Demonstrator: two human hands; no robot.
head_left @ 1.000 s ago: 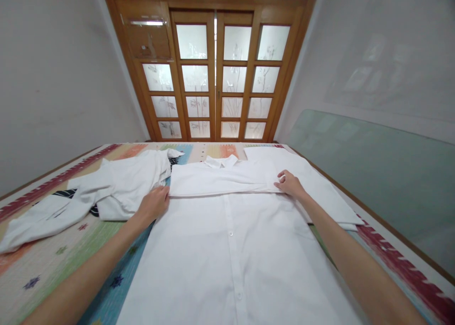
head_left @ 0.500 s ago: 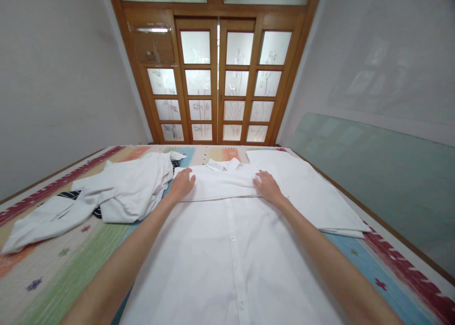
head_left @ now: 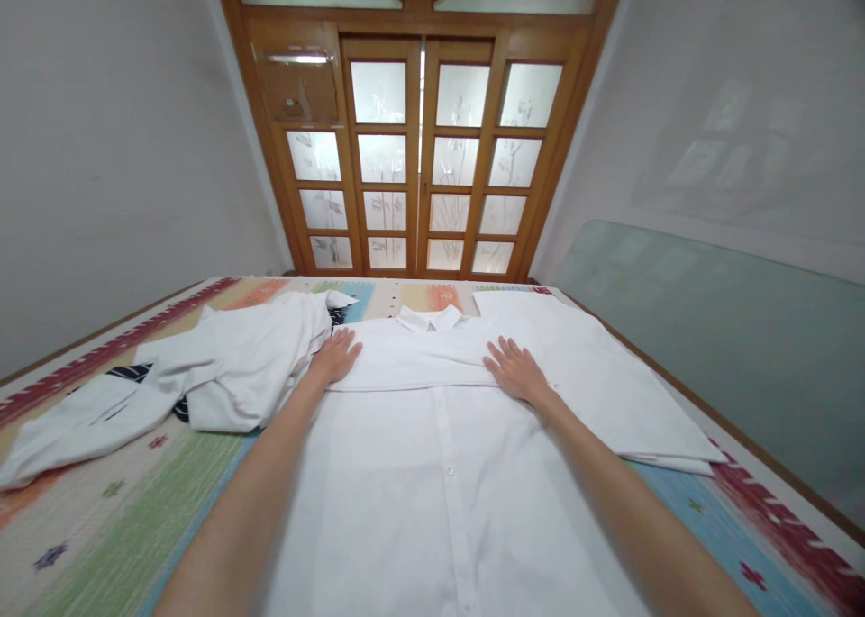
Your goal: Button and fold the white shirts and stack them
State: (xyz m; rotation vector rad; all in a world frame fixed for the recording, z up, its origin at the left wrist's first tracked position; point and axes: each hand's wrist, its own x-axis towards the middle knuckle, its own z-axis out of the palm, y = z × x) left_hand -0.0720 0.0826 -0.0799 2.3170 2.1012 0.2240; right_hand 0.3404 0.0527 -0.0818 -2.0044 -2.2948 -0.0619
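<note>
A white button-up shirt (head_left: 392,482) lies front side up on the patterned cloth, its collar pointing away from me and its button strip running toward me. Across its upper part, a sleeve (head_left: 412,356) is folded over in a flat band below the collar. My left hand (head_left: 338,356) rests palm down at the left end of this band, fingers stretched out. At the band's right part, my right hand (head_left: 515,367) lies flat with its fingers spread. Neither hand grips the fabric.
To the left lies a crumpled white garment (head_left: 236,365) with black striped parts. A folded white garment (head_left: 595,383) is on the right, beside the shirt. Underneath is a colourful striped cloth (head_left: 149,500). A pale green panel (head_left: 716,338) leans along the right wall; wooden glazed doors (head_left: 420,149) stand beyond.
Both hands have flattened from curled fingers to outstretched ones on the folded band. My left hand has shifted slightly left. The view has tilted a little.
</note>
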